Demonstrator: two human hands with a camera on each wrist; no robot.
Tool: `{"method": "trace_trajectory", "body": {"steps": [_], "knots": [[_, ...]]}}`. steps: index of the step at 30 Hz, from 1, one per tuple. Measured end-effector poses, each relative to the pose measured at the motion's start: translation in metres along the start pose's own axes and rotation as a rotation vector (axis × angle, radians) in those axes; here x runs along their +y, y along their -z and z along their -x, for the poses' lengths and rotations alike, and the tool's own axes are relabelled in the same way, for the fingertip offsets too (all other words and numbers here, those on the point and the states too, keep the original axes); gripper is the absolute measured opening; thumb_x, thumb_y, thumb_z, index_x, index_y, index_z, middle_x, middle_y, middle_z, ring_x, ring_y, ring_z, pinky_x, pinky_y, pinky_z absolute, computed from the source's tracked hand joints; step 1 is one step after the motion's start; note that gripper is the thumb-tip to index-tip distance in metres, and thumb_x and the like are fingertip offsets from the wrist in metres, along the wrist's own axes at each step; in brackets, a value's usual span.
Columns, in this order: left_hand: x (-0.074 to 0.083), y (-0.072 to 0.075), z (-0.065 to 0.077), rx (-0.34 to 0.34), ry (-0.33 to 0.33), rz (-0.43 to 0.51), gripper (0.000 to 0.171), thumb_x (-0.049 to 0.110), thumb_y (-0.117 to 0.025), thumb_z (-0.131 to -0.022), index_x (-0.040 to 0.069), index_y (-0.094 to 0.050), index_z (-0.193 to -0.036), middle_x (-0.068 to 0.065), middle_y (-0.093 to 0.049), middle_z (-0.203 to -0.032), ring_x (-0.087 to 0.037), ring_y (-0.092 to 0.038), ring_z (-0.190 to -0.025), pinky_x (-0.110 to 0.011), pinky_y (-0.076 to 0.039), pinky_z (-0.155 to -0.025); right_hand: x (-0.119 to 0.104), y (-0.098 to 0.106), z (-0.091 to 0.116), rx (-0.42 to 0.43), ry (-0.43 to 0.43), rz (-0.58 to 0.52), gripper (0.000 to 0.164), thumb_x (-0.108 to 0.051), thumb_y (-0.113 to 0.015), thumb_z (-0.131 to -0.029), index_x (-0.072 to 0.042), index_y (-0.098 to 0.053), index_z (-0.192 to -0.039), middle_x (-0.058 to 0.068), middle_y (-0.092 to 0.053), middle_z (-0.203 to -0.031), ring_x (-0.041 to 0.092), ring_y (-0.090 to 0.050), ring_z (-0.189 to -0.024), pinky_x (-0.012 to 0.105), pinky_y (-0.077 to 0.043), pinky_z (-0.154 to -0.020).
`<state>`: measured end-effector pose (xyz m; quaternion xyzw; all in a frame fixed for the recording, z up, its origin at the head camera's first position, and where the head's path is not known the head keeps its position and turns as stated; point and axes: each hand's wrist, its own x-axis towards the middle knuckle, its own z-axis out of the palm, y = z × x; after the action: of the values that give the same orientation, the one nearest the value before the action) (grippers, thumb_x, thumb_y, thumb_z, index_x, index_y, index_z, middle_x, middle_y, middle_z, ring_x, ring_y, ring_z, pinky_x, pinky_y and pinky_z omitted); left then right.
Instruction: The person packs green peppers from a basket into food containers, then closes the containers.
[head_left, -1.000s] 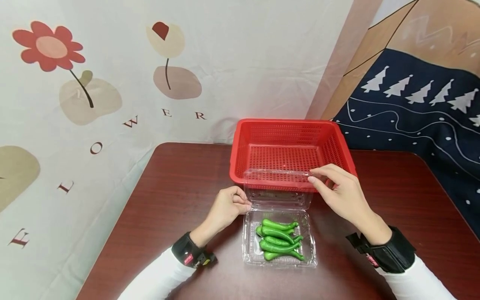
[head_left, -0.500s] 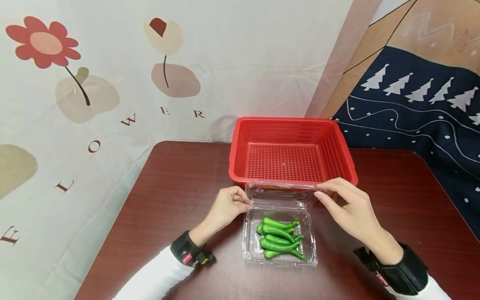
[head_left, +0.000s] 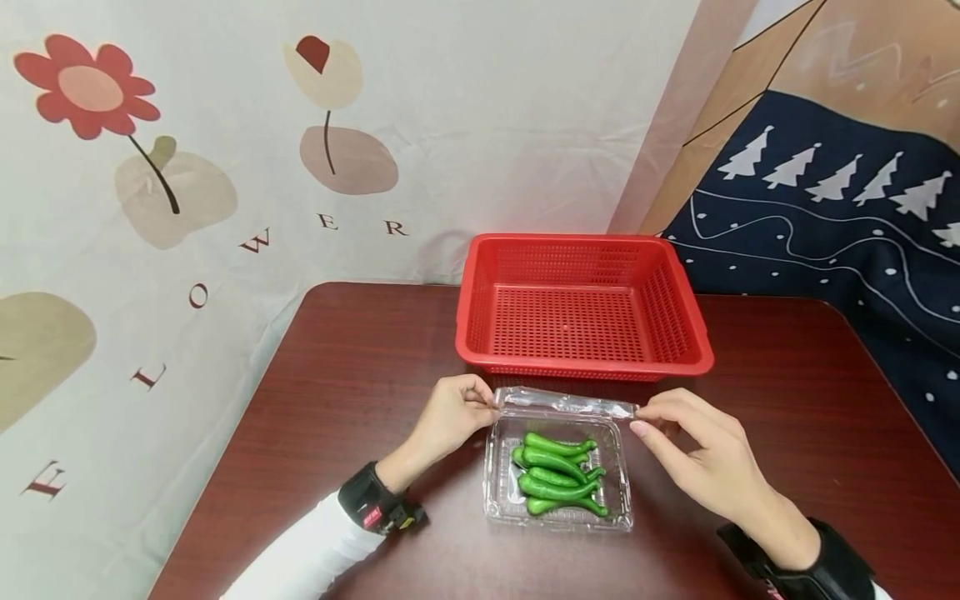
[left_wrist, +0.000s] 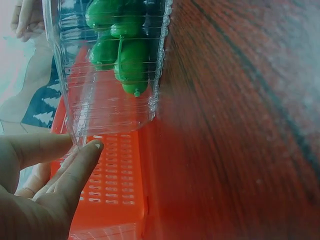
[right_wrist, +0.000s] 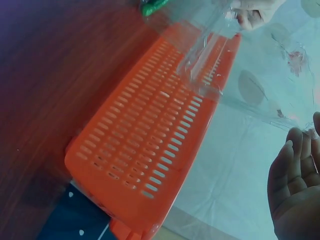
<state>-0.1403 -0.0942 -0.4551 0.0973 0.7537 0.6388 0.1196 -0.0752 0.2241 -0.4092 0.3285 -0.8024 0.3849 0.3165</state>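
Several green chili peppers (head_left: 558, 490) lie in the base of a clear plastic clamshell box (head_left: 491, 492) on the table. Its hinged lid (head_left: 566, 402) stands raised at the far side, seen nearly edge-on in the head view. My left hand (head_left: 450, 417) pinches the box's back left corner near the hinge; the left wrist view shows thumb and finger on that clear edge. With thumb and fingertips, my right hand (head_left: 701, 454) pinches the lid's right corner, also visible in the right wrist view. The peppers (left_wrist: 131, 55) show through the box wall in the left wrist view.
A red perforated plastic basket (head_left: 585, 367) sits just behind the box, with no contents visible. The dark red-brown table (head_left: 360, 350) extends to both sides. Behind it hang a white flower-print cloth (head_left: 480, 125) and a navy cloth with white trees (head_left: 810, 217).
My right hand has moved down and toward me, swinging the lid from leaning back in front of the basket to nearly edge-on. The left hand has stayed at its corner.
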Motion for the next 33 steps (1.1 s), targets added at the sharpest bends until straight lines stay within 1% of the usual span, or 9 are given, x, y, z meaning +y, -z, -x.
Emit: {"method": "trace_trajectory", "body": {"steps": [6,10,16,22,25,27,30,31,33], "knots": [[0.002,0.0,0.003,0.004,0.017,-0.013,0.015,-0.018,-0.072,-0.082,-0.005,-0.067,-0.087,-0.015,-0.076,-0.095,-0.024,-0.077,-0.089,-0.03,-0.066,-0.075,-0.017,0.001,0.005,-0.013,0.059,-0.032,0.034,-0.037,-0.065,-0.104,-0.007,-0.074,-0.089,0.001,-0.067,-0.085,0.005,-0.059,-0.08,0.011,-0.049,-0.068],[0.002,0.0,0.005,0.003,-0.015,-0.05,0.013,-0.016,-0.071,-0.083,-0.004,-0.068,-0.086,-0.017,-0.077,-0.1,-0.026,-0.077,-0.092,-0.028,-0.066,-0.075,-0.023,0.001,0.011,-0.036,0.091,-0.043,0.032,-0.034,-0.064,-0.105,-0.008,-0.073,-0.088,0.0,-0.066,-0.085,0.005,-0.06,-0.079,0.013,-0.051,-0.069],[0.0,0.002,0.009,-0.012,-0.063,-0.107,0.01,-0.011,-0.074,-0.083,-0.001,-0.072,-0.086,-0.02,-0.076,-0.111,-0.027,-0.077,-0.094,-0.023,-0.063,-0.077,-0.024,-0.001,0.029,-0.085,0.076,-0.019,0.03,-0.036,-0.062,-0.106,-0.013,-0.072,-0.089,-0.004,-0.065,-0.089,0.003,-0.059,-0.079,0.017,-0.051,-0.064],[0.0,0.005,0.017,-0.015,-0.083,-0.104,0.019,-0.014,-0.07,-0.082,-0.005,-0.075,-0.098,-0.022,-0.073,-0.12,-0.034,-0.076,-0.1,-0.02,-0.061,-0.076,-0.022,-0.004,0.039,-0.132,0.106,-0.054,0.022,-0.031,-0.064,-0.105,-0.015,-0.072,-0.091,-0.005,-0.063,-0.091,0.003,-0.058,-0.077,0.016,-0.048,-0.06],[0.001,0.006,0.023,0.009,-0.081,-0.112,0.025,-0.013,-0.066,-0.084,-0.006,-0.074,-0.107,-0.02,-0.074,-0.117,-0.032,-0.075,-0.1,-0.02,-0.06,-0.078,-0.022,-0.005,0.041,-0.148,0.129,-0.057,0.019,-0.029,-0.065,-0.105,-0.016,-0.072,-0.092,-0.006,-0.063,-0.092,0.003,-0.059,-0.077,0.014,-0.048,-0.06],[0.002,0.006,0.028,0.036,-0.071,-0.111,0.028,-0.012,-0.064,-0.086,-0.007,-0.072,-0.113,-0.02,-0.076,-0.11,-0.032,-0.076,-0.095,-0.025,-0.063,-0.077,-0.021,-0.006,0.043,-0.156,0.145,-0.06,0.018,-0.027,-0.066,-0.105,-0.016,-0.072,-0.093,-0.006,-0.063,-0.093,0.002,-0.059,-0.078,0.013,-0.048,-0.061],[0.006,0.007,0.037,0.059,-0.012,-0.078,0.033,-0.005,-0.064,-0.093,-0.007,-0.067,-0.125,-0.02,-0.077,-0.101,-0.037,-0.076,-0.086,-0.038,-0.067,-0.074,-0.021,-0.006,0.045,-0.167,0.166,-0.059,0.017,-0.026,-0.065,-0.105,-0.016,-0.072,-0.093,-0.006,-0.063,-0.093,0.001,-0.058,-0.079,0.012,-0.047,-0.061],[0.007,0.008,0.04,0.059,0.008,-0.067,0.035,-0.002,-0.065,-0.095,-0.007,-0.065,-0.129,-0.021,-0.077,-0.1,-0.038,-0.076,-0.083,-0.042,-0.068,-0.072,-0.021,-0.007,0.047,-0.171,0.172,-0.054,0.017,-0.026,-0.065,-0.105,-0.016,-0.072,-0.092,-0.007,-0.063,-0.093,0.001,-0.058,-0.079,0.012,-0.047,-0.061],[0.008,0.009,0.046,0.046,0.051,-0.05,0.041,0.004,-0.068,-0.097,-0.007,-0.061,-0.135,-0.023,-0.075,-0.108,-0.039,-0.076,-0.08,-0.047,-0.067,-0.071,-0.02,-0.008,0.048,-0.179,0.183,-0.046,0.018,-0.026,-0.064,-0.105,-0.017,-0.072,-0.092,-0.006,-0.063,-0.094,0.001,-0.057,-0.078,0.012,-0.047,-0.06]]}}
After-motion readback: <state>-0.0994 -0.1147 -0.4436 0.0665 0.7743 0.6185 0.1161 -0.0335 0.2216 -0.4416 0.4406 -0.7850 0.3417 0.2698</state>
